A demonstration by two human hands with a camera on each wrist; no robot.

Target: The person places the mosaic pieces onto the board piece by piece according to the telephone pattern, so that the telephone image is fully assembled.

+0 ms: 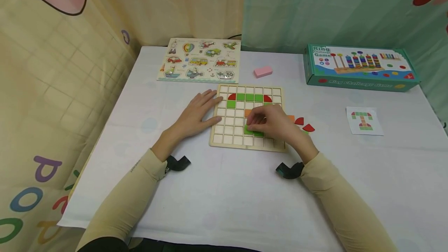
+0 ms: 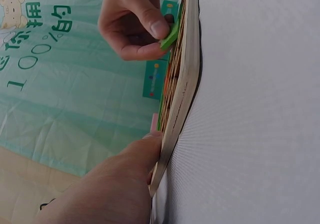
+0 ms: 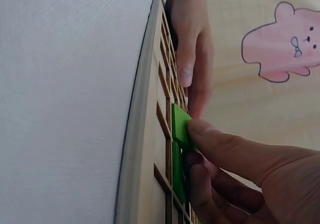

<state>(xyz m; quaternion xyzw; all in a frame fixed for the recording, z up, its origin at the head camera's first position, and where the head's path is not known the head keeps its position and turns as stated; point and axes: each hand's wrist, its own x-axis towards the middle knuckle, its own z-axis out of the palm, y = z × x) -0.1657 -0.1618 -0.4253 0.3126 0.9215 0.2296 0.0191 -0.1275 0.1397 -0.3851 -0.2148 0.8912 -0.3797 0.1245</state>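
A wooden grid board point(image 1: 228, 140) lies on the table. My left hand point(image 1: 194, 112) rests at its left edge, fingers straight, with the fingertips and thumb touching the rim. Over the lower middle of the board, my right hand point(image 1: 274, 123) pinches a green square tile point(image 3: 182, 128) between thumb and fingers. That tile is tilted at a cell beside another green tile point(image 3: 177, 176). Farther up, a row of green tiles point(image 1: 249, 97) runs between two red quarter-round pieces point(image 1: 232, 97). One green tile point(image 1: 231, 104) sits below the left red piece. An orange tile point(image 1: 247, 113) is partly hidden by my right hand.
Loose red pieces point(image 1: 308, 128) and an orange one point(image 1: 291, 118) lie right of the board. A pattern card point(image 1: 365, 128) is farther right. Behind are a vehicle puzzle board point(image 1: 210, 63), a pink block point(image 1: 263, 72) and a green game box point(image 1: 362, 67).
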